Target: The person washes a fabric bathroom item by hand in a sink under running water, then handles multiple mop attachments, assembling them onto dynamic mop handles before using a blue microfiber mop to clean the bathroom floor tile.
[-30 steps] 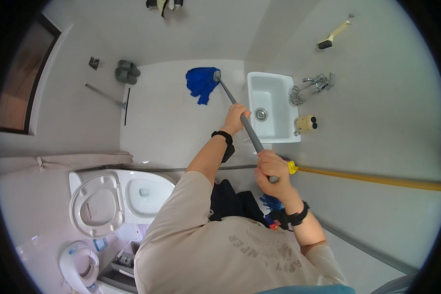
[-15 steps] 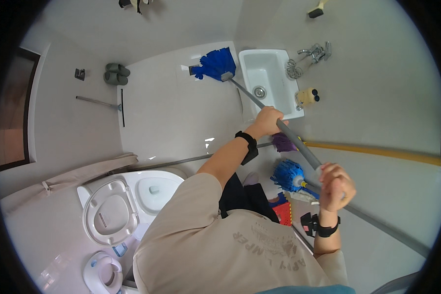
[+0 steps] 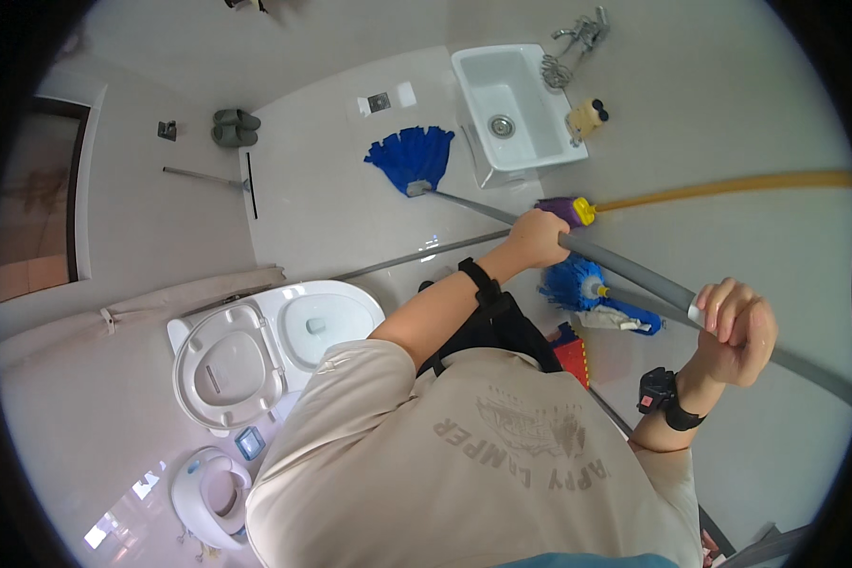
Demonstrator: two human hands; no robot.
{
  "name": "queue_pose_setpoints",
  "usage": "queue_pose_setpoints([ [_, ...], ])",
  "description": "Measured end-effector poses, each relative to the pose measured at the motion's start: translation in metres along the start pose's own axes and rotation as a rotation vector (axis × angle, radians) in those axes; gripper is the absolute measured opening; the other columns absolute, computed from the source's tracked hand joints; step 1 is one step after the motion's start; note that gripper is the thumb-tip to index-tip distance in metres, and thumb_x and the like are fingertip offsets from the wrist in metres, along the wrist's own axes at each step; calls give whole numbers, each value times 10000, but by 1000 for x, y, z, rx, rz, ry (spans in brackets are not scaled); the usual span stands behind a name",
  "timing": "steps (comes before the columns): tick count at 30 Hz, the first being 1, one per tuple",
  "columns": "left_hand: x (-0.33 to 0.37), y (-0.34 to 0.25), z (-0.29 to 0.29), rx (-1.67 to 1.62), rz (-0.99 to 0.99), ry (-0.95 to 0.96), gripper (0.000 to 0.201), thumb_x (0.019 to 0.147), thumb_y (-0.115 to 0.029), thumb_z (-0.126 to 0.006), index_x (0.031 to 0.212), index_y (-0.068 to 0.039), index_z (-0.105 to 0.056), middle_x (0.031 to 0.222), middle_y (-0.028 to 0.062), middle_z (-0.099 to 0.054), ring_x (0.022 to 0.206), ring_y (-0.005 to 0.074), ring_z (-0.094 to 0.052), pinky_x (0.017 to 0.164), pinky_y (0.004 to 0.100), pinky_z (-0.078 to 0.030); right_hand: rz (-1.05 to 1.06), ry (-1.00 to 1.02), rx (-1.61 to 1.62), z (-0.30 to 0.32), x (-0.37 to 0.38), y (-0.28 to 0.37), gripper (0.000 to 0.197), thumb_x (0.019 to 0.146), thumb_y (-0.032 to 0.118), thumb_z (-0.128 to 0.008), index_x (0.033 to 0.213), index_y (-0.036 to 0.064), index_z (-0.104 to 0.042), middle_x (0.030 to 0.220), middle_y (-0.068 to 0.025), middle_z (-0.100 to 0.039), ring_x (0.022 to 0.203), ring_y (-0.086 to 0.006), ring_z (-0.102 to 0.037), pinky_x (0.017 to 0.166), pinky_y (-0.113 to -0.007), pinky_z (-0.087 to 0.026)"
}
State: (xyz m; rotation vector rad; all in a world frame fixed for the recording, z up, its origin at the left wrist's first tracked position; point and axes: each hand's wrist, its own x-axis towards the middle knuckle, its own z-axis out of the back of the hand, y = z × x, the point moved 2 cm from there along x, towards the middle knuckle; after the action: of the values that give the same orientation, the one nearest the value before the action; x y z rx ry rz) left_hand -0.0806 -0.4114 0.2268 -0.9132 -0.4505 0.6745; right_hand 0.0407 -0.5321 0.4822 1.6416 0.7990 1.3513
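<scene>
A mop with a blue strip head (image 3: 410, 156) lies spread on the pale floor. Its grey handle (image 3: 634, 270) runs from there toward the right side of the view. My left hand (image 3: 540, 237) is closed around the handle partway along. Higher up the same handle, close to a white ring on it, my right hand (image 3: 736, 331) has its fingers curled over the shaft. Black bands circle both wrists.
A white sink (image 3: 511, 90) stands at the far right of the floor beside a tap (image 3: 582, 36). Near my feet are a purple mop (image 3: 568, 211), a blue mop (image 3: 570, 284) and a red dustpan-like thing (image 3: 570, 362). A toilet (image 3: 322, 303) stands at left, with green slippers (image 3: 235, 128) beyond.
The mop head has been pulled nearer, away from the floor drain it partly covered. Both hands have moved to the right with the handle, and the view has shifted.
</scene>
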Motion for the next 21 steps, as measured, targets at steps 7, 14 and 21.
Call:
queue_pose_setpoints([
  [7, -75, -50, -57, 36, -11, -21, 121, 640, -165, -615, 596, -63, -567, 615, 161, -566, 641, 385, -548, 581, 438, -444, -27, 34, 81, 47, -80, 30, 332, 862, 89, -352, 535, 77, -294, 500, -71, -411, 495, -175, -405, 512, -344, -419],
  [14, -110, -107, -163, 40, -12, -334, 265, 774, -188, -593, 569, -35, -526, 598, 148, -556, 626, 376, -538, 583, 454, -431, -28, 61, 96, 117, -170, 75, 312, 832, 56, -387, 532, 60, -303, 484, -67, -403, 462, -165, -391, 494, -345, -409],
  [21, -104, -162, -235, -77, -246, -249, 143, 683, -177, -634, 610, -78, -561, 618, 119, -572, 641, 324, -571, 594, 418, -448, 45, -18, -31, 157, -229, 131, 300, 855, 77, -388, 560, 64, -333, 478, -44, -365, 458, -155, -379, 504, -334, -390],
])
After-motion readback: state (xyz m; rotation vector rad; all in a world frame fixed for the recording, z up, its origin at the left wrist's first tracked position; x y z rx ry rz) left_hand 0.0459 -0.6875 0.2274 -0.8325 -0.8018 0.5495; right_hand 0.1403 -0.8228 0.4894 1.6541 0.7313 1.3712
